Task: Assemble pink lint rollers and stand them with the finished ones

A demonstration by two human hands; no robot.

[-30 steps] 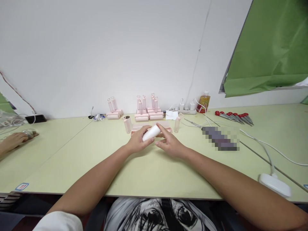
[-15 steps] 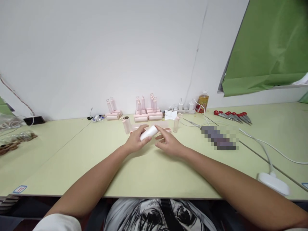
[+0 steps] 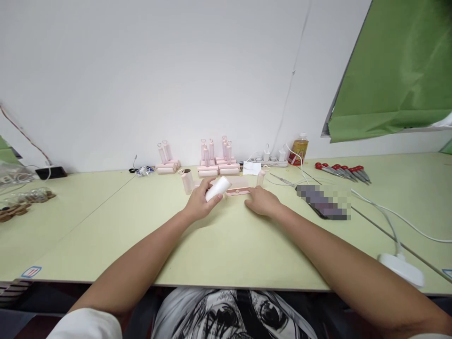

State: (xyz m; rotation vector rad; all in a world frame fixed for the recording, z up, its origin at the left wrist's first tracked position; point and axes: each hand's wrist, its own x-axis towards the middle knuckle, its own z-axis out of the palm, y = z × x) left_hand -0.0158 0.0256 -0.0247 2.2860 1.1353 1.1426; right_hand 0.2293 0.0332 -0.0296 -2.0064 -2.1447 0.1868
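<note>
My left hand (image 3: 202, 201) is wrapped round a white cylinder (image 3: 218, 188), tilted with its upper end to the right. My right hand (image 3: 263, 201) is at the right end of a pink flat strip (image 3: 238, 191), its fingertips at the strip; whether they grip it is too small to tell. A pale pink tube (image 3: 187, 181) with a dark open top stands left of the white cylinder. Another pink tube (image 3: 260, 178) with a loop stands just behind my right hand. A pale pink flat piece (image 3: 238, 181) lies behind the strip.
Pink cylinders and upright tubes (image 3: 208, 169) line the wall. Further right are a power strip (image 3: 273, 163), a bottle (image 3: 298, 149), red-handled tools (image 3: 344, 170) and a blurred-out item (image 3: 323, 202). A white device (image 3: 401, 270) with a cable lies near the front right edge.
My right hand has moved away from the white cylinder, to the right and down to the pink strip. My left hand still holds the cylinder.
</note>
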